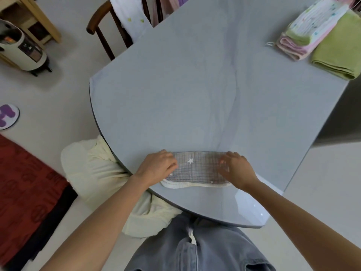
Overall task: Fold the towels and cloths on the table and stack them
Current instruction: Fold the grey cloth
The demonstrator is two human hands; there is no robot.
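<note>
Our left hand (pixel 158 165) and right hand (pixel 237 169) press down on either end of a grey cloth (pixel 197 168), fingers laid fairly flat on the fabric and gripping nothing; the right one is slightly blurred. The cloth, a grid weave dotted with white stars, lies folded into a long narrow band at the near edge of the grey table (pixel 195 85), a cream underside showing along its front edge. At the far right corner of the table sits a stack of folded cloths (pixel 310 30), white patterned on top of green and pink layers, touching a folded green towel (pixel 338 49) beside it. A wooden chair (pixel 109 30) draped with white fabric stands at the table's far side.
</note>
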